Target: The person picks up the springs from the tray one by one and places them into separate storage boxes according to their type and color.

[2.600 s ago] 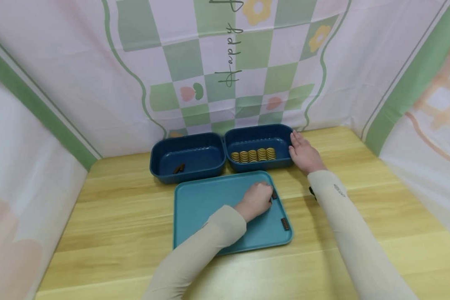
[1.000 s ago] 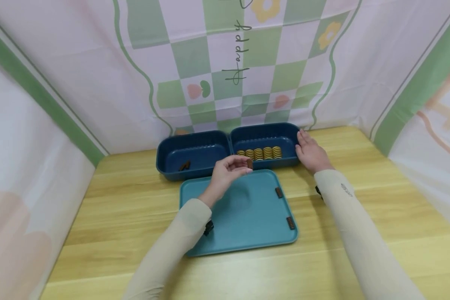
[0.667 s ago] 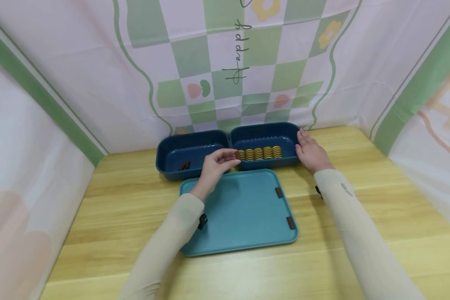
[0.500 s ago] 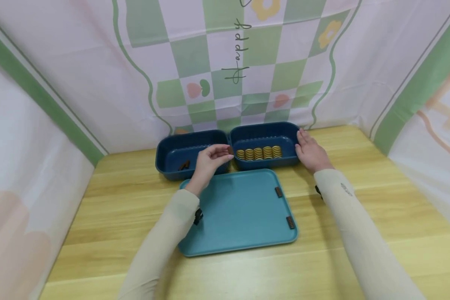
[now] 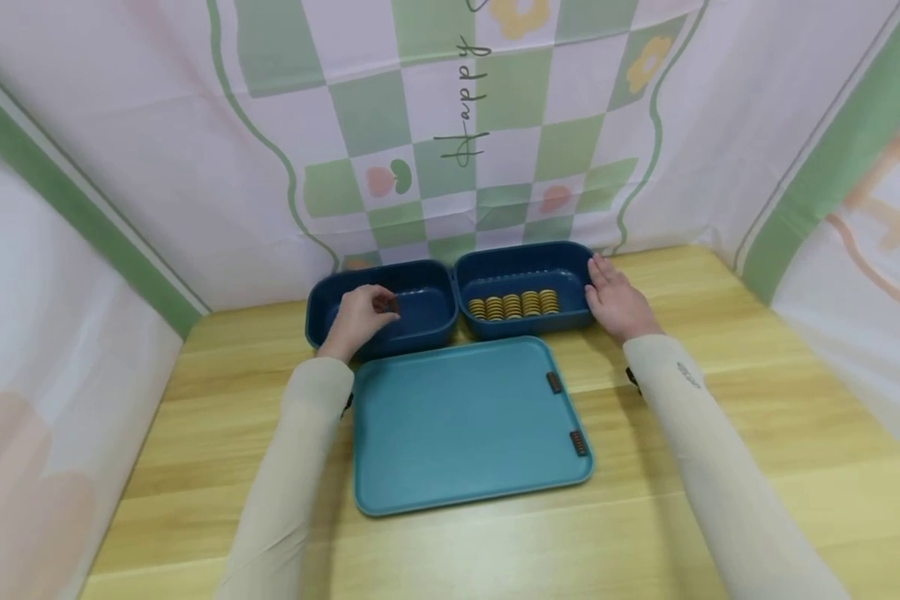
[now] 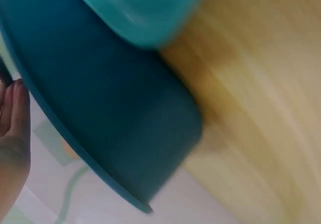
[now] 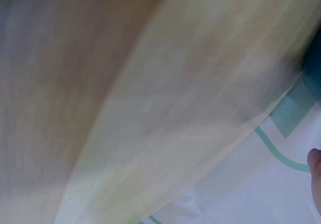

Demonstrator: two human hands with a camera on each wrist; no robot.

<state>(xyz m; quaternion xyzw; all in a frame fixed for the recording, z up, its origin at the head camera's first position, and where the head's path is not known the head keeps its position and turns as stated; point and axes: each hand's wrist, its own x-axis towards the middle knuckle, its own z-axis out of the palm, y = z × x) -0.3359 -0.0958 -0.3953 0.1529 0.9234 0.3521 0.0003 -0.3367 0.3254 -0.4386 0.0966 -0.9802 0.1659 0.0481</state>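
Observation:
My left hand is over the left dark blue bin, pinching a small brown chocolate-like piece between thumb and fingers. That hand hides part of the bin's inside. In the left wrist view, its fingers show beyond the bin's rim. My right hand rests with straight fingers against the right end of the right dark blue bin. Rows of yellow-and-dark round pieces lie along that bin's front side. Two brown ribbed pieces, one farther back and one nearer, lie at the teal tray's right edge.
The teal tray lies flat in front of both bins, on a wooden table. A patterned cloth hangs close behind the bins, with more cloth at both sides.
My left hand has lifted a brown piece from the tray's right side, carried it left past the right bin's front and into the left bin's area. My right hand stays at the right bin.

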